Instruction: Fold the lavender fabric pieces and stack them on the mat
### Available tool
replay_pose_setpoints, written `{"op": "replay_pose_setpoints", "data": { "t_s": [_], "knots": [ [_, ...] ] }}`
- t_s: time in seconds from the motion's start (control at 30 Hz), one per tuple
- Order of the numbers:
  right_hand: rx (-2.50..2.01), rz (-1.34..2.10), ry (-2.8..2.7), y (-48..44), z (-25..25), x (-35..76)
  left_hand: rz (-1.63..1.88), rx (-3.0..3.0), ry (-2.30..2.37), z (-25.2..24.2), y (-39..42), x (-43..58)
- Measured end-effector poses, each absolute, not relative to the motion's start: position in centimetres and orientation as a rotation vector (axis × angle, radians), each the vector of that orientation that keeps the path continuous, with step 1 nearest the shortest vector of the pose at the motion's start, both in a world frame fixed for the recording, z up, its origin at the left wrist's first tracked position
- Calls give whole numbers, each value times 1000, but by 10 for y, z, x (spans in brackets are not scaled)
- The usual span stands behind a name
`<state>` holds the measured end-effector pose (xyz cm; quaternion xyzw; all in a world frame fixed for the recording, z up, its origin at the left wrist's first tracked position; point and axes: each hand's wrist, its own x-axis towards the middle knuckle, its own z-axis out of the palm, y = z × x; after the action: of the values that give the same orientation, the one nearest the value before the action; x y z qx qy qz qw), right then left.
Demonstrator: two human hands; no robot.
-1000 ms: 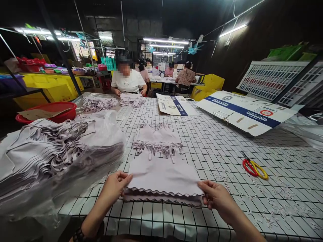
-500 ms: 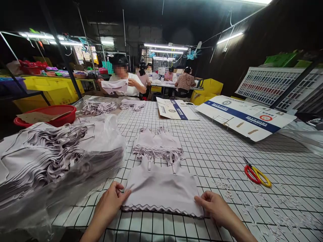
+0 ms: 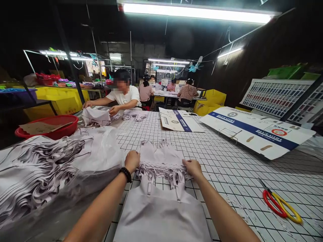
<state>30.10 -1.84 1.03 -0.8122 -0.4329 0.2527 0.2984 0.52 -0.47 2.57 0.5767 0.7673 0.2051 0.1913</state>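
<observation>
Two stacks of pale lilac camisole tops with thin straps and wavy hems lie end to end before me. My left hand (image 3: 132, 160), with a dark bead bracelet on its wrist, is closed at the left edge of the far camisole stack (image 3: 161, 153). At that stack's right edge, my right hand (image 3: 193, 167) pinches the fabric between thumb and fingers. Nearer to me, between my forearms, the near camisole stack (image 3: 163, 215) lies flat with its straps toward the far one. Its lower end runs out of view.
A plastic bag (image 3: 101, 168) with piled camisoles fills the left side, a red basin (image 3: 50, 126) behind it. Scissors (image 3: 281, 205) lie right among thread scraps. Printed cardboard sheets (image 3: 257, 131) lie farther back. Across the table, a co-worker (image 3: 124, 95) handles a lilac garment.
Both my hands have left the near stack's hem and moved forward to the far stack's sides. My view has tilted up. The co-worker has lowered the held garment to the table.
</observation>
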Motion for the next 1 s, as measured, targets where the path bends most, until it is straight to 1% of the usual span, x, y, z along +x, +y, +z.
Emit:
{"op": "replay_pose_setpoints", "data": {
  "t_s": [0.23, 0.57, 0.8, 1.0],
  "knots": [
    [-2038, 940, -885, 6, -4, 306, 523, 1554, 2225, 15, 8, 2],
    [-1992, 1194, -735, -3, 11, 312, 561, 1449, 2185, 15, 5, 0],
    [-2108, 1002, -839, 8, 8, 312, 574, 1462, 2200, 13, 4, 7],
    [-1982, 1115, -774, 0, 9, 313, 669, 1356, 2179, 13, 1, 4]
  ]
}}
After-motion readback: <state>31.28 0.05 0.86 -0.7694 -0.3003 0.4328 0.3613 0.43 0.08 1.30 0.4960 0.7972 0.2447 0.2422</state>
